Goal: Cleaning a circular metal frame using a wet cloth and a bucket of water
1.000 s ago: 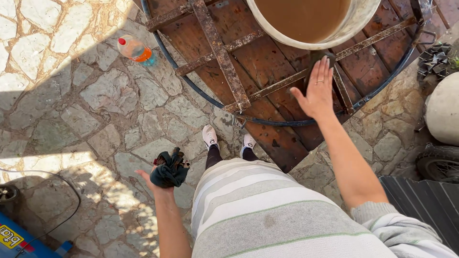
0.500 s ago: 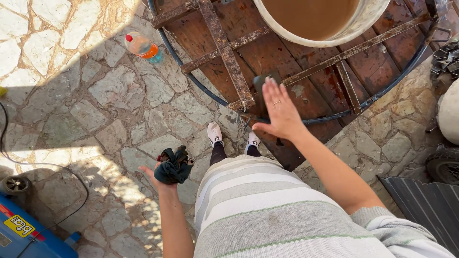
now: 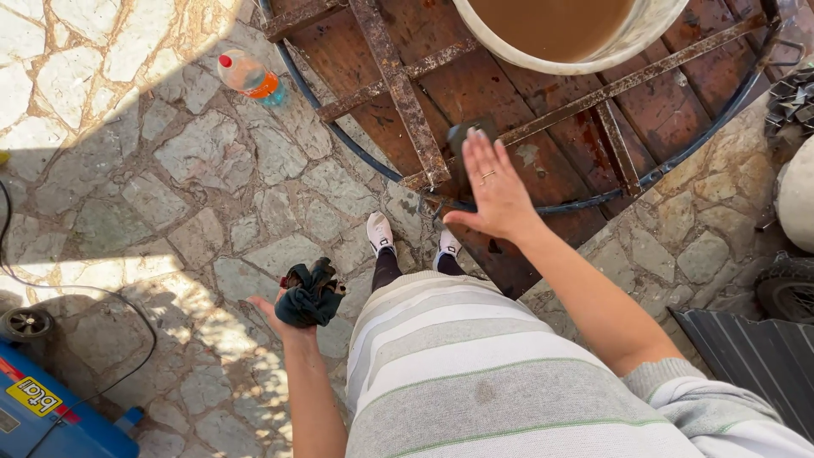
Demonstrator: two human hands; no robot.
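Cloth [image 3: 309,294], soft, light and bunched, sits gripped in our left hand [image 3: 284,315] with fingers curled round it, while our right hand [image 3: 496,193] hovers flat and empty, fingers spread.

A clear plastic bottle [image 3: 248,76] with a red cap and orange liquid lies on the stone paving at about ten o'clock. At eight o'clock, a yellow rectangular label [image 3: 34,395] sits on a blue machine [image 3: 59,420], partly cut off by the frame edge.
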